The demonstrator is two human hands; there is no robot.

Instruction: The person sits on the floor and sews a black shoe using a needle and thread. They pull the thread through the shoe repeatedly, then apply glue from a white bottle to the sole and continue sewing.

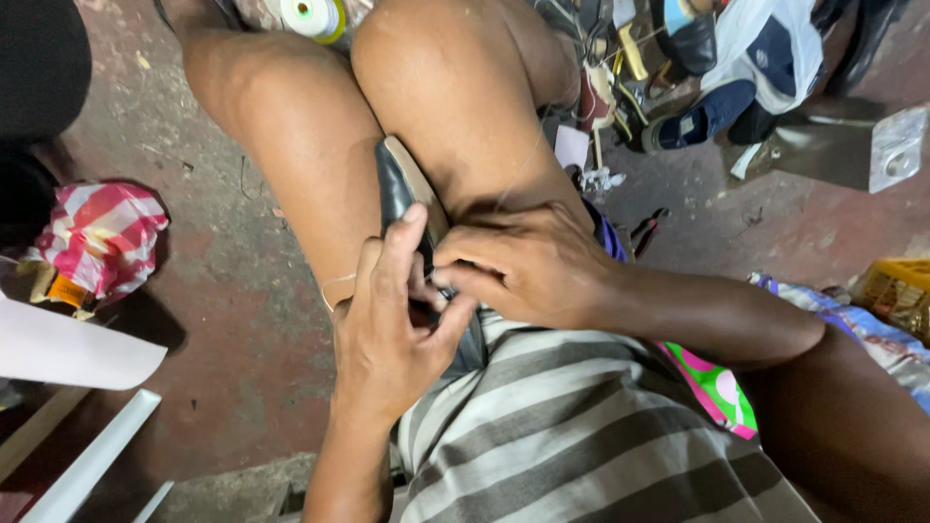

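The striped grey-and-white shorts (581, 436) lay nearest the lens, and just above them both hands met over a dark shoe (395, 184) wedged upright between the person's bare knees, its tan sole edge turned toward the right thigh. The left hand (387, 329) came up from below with its fingers (412, 228) curled round the shoe's dark upper, thumb pressed toward the middle, so it was closed on the shoe. The right hand (528, 261) reached in from the side, its fingers pinched together at the seam where upper met sole; whether they held a needle could not be told, though a pale thread (334, 291) looped off the left wrist across the thigh. By my reading this was hand-stitching of the sole, mid-stitch, and the next pull would call for the knees to keep their clamp while the right hand drew outward along the thigh. Room for that pull looked open to the right, over the forearm, where only a green-and-pink patterned cloth (722, 387) lay beneath. Ahead of the knees the floor (232, 291) was crowded: a roll of tape (310, 15), a heap of tools and shoes (678, 68), a pair of red-handled pliers (647, 230) near the right knee. To the left sat a red-and-white striped bag (102, 237) and white sheets (68, 353), well apart from the hands, with bare reddish concrete between.
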